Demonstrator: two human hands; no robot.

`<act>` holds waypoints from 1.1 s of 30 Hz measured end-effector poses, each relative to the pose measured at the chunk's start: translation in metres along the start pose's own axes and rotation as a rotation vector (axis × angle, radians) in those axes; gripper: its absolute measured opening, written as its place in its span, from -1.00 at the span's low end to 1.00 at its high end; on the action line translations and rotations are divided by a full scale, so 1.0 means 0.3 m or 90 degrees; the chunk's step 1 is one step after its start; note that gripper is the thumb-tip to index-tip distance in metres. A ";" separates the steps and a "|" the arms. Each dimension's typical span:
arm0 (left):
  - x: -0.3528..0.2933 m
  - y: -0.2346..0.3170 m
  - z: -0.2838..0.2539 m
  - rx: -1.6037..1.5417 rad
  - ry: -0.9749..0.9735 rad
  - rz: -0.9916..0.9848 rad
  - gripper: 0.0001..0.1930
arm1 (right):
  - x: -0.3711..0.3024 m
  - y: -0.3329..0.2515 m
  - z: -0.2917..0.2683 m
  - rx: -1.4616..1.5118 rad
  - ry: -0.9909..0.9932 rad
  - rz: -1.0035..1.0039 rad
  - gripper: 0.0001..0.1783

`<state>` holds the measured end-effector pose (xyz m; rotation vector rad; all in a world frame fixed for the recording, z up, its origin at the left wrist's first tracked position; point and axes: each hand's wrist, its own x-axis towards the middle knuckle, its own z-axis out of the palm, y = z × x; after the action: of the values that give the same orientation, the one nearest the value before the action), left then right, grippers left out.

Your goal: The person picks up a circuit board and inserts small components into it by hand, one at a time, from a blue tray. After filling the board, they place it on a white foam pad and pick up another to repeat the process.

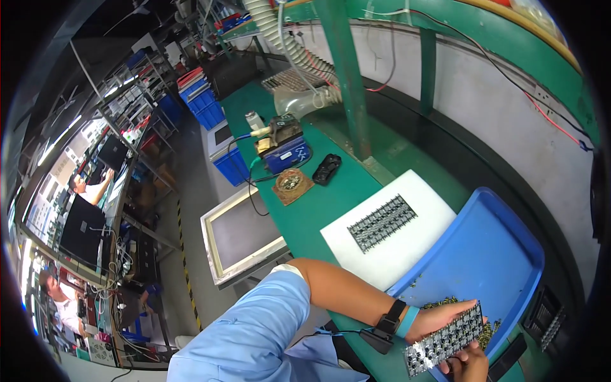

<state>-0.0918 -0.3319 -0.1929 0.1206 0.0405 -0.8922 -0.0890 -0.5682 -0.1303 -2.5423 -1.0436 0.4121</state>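
A dark circuit board panel [445,340] with rows of small repeated parts is held tilted over the near end of a blue tray [493,245]. My left hand [436,320] grips it from the far side, its palm and some fingers hidden behind the panel. A black wrist strap with a cord and a teal band circle my left wrist. At the panel's near edge my right hand [472,364] has its fingers bent against it. Small brass-coloured parts [439,304] lie heaped in the tray. A second panel [382,223] rests on a white foam sheet [347,245].
A blue soldering station [284,149], a brown dish on a pad [292,184] and a black object [327,169] stand farther along the green bench [293,219]. A framed screen [245,235] is left of the bench. Two people work at the far-left benches.
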 end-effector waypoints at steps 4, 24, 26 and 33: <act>0.021 0.000 0.010 -0.051 -0.004 -0.003 -0.24 | -0.025 0.024 -0.004 0.090 0.057 0.030 -0.76; -0.028 0.105 0.026 0.121 0.083 -0.045 -0.08 | 0.147 0.023 0.096 0.814 0.417 0.200 -0.75; -0.031 0.101 0.021 0.114 0.079 -0.052 -0.07 | 0.150 0.021 0.105 0.891 0.397 0.171 -0.78; -0.030 0.099 0.032 0.049 0.057 -0.052 -0.15 | 0.145 0.021 0.125 1.007 0.398 0.187 -0.83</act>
<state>-0.0744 -0.3077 -0.1801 0.2313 0.0948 -0.9706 -0.0702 -0.5332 -0.1720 -1.1622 0.0580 0.2717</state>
